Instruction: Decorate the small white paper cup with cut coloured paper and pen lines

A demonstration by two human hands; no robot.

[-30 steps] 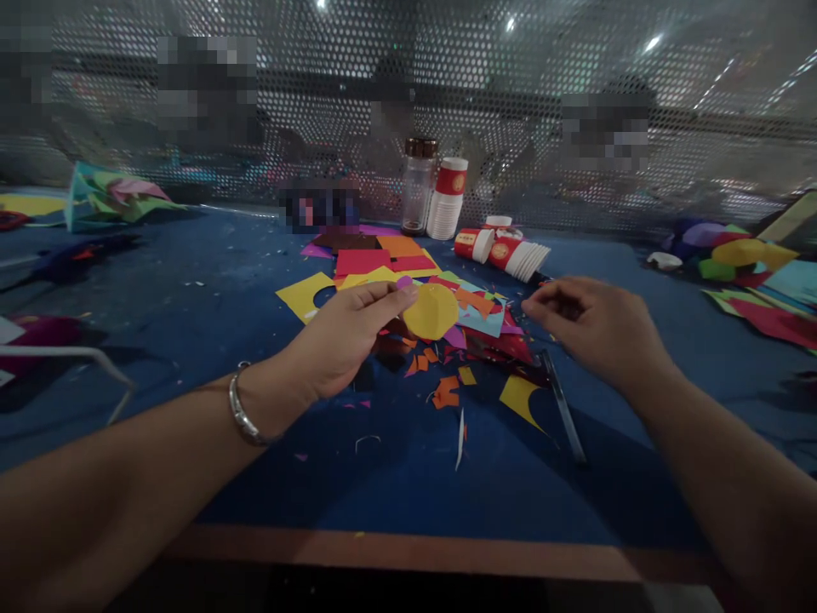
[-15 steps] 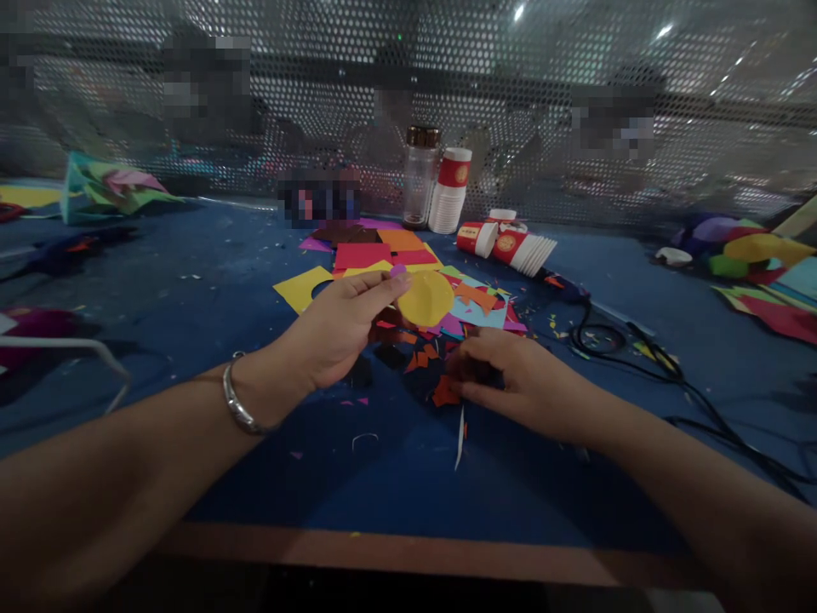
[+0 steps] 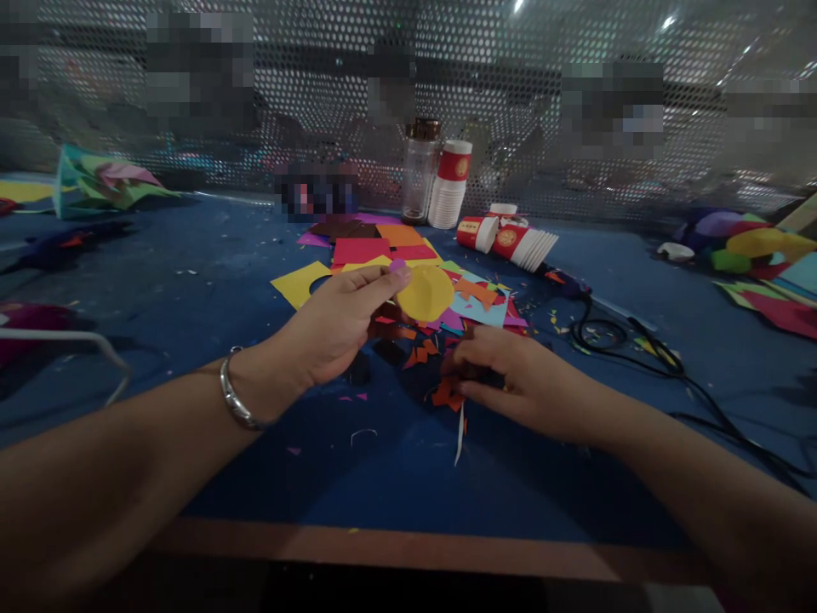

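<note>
Perforated screen [image 3: 465, 38] spans the top of the frame. Blue table [image 3: 408, 489] fills most of the rest, with a brown edge strip along the bottom.

Black cable [image 3: 708, 396] loops across the right side; glue gun [image 3: 571, 285] sits right of centre, near the cable's coil.

Left hand [image 3: 335, 328], centre: thumb and fingers closed in a pinch on the left edge of a yellow paper disc [image 3: 426, 292]. Disc is at frame centre, broad face to camera, in front of the coloured paper pile in this view. Can't tell the gap below it. Silver bracelet [image 3: 236, 398] on that wrist.

Right hand [image 3: 523, 375], right of centre: fingers curled, partly open, down at the orange paper scraps [image 3: 443, 392]. Fingertips in shadow; can't tell if it has hold of one.

Upper centre: cup stack [image 3: 448, 200] upright, just right of the clear bottle [image 3: 419, 170] with brown lid. Toppled cups [image 3: 523, 247] lie to their right.

Yellow sheet [image 3: 294, 288] with round cutout, left of the disc. Red sheet [image 3: 362, 252] behind the left hand.

Small stuff: white sliver [image 3: 459, 438] lower centre, purple paper piece [image 3: 397, 266] at the left thumb tip.
</note>
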